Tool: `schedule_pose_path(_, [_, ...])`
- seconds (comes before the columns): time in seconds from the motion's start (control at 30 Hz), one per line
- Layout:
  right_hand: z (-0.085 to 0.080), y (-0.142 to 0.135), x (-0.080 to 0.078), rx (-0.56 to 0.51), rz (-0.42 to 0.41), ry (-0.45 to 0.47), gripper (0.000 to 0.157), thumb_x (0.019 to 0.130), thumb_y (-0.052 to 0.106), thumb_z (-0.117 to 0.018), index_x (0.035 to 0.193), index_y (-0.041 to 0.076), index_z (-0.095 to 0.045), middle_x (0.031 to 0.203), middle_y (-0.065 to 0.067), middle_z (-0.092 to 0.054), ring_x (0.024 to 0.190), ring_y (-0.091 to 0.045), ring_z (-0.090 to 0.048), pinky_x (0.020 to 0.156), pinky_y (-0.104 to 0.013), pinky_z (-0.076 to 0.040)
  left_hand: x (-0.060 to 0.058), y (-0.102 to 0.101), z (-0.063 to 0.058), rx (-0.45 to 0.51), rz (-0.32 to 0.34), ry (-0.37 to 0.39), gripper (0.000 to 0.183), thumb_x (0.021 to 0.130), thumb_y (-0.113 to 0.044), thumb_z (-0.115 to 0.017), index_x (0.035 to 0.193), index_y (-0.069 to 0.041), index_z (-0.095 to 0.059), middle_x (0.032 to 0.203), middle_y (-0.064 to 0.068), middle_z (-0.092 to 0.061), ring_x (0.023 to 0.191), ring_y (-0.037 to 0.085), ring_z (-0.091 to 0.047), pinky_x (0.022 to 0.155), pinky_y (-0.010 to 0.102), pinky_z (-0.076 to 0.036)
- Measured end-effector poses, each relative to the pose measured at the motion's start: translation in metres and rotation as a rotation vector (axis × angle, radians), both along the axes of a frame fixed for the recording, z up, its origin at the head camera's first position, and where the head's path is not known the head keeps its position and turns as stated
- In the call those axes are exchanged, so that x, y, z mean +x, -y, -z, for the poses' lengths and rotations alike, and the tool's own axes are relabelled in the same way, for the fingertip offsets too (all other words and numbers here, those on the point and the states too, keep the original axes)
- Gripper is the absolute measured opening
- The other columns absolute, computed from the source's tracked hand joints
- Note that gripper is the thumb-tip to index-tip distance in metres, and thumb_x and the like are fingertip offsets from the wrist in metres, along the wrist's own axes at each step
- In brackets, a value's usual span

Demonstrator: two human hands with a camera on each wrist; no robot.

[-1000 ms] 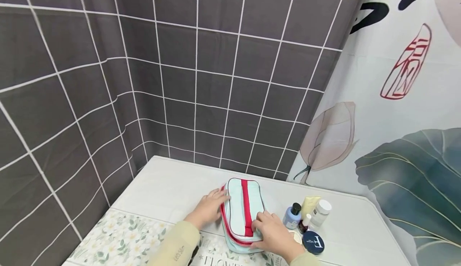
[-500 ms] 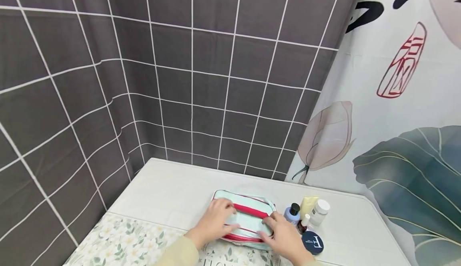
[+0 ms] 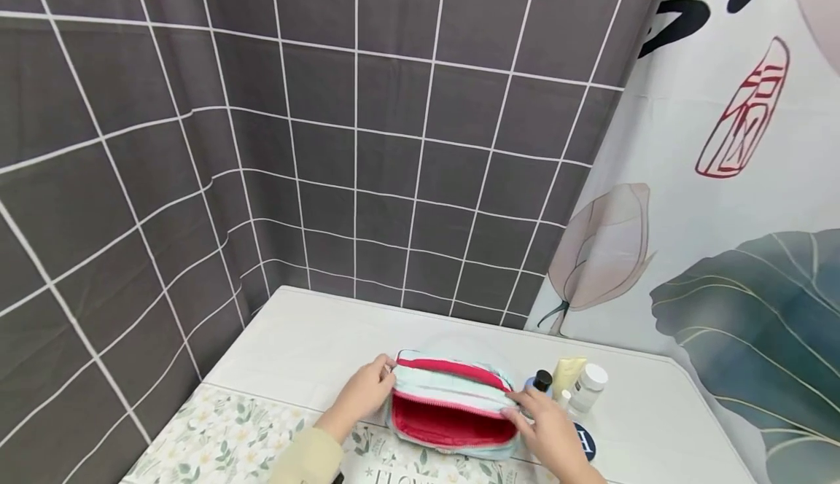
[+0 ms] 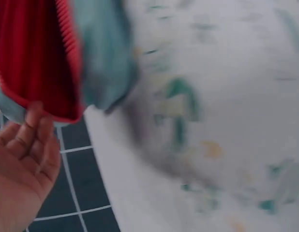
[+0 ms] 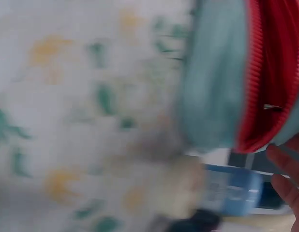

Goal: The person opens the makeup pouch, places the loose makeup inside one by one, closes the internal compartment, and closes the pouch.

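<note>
With their fingers (image 4: 31, 123), the left hand (image 3: 362, 393) and the right hand (image 3: 550, 433) each pinched one end of the light blue bag (image 3: 453, 384), which sat on the bench (image 3: 315, 338) with its red inside showing, near a bottle with a black cap (image 3: 542, 380).

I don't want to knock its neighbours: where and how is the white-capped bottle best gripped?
Probably by its round white cap, fingers coming from above and its right. The white-capped bottle stands cap up, so the cap is exposed; the yellow tube crowds its left, and your right hand is nearer you.
</note>
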State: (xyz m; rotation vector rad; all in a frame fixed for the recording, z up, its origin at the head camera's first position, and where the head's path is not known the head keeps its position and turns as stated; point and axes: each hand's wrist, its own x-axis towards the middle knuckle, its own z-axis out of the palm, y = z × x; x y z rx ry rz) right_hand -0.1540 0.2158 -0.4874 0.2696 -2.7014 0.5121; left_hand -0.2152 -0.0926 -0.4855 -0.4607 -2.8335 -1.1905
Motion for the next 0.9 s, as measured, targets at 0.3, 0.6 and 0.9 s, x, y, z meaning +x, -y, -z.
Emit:
schedule_pose_path(0.3, [-0.058,-0.007,-0.041,-0.171,0.105,0.056,0.029,0.090,0.032,-0.059,0.108,0.009,-0.057,0.078,0.001,-0.064,0.067,-0.015,-0.060,0.060,-0.035,-0.047,-0.032,-0.024,-0.027,0.253,-0.107,-0.153,0.036,0.087,-0.019,-0.062,0.116,0.001,-0.059,0.081,0.002,-0.052,0.074,0.016,-0.050,0.068,0.031,-0.045])
schedule_pose_path(0.6, [-0.049,-0.006,-0.053,-0.049,0.141,-0.006,0.011,0.089,0.019,-0.059,0.093,0.011,-0.064,0.090,-0.009,-0.067,0.086,-0.031,-0.061,0.071,-0.047,-0.047,-0.039,-0.033,-0.008,0.220,-0.157,-0.119,0.036,0.090,-0.015,-0.058,0.124,-0.004,-0.054,0.101,0.016,-0.064,0.093,0.029,-0.062,0.081,0.044,-0.048])
schedule_pose_path(0.9, [-0.054,-0.029,-0.046,0.018,0.070,-0.142,0.020,0.084,0.010,-0.060,0.102,0.006,-0.068,0.110,-0.014,-0.061,0.105,-0.035,-0.047,0.079,-0.053,-0.035,-0.036,-0.029,-0.008,0.252,-0.176,-0.185,0.023,0.089,-0.016,-0.061,0.111,-0.013,-0.059,0.095,0.012,-0.068,0.089,0.027,-0.065,0.079,0.044,-0.049])
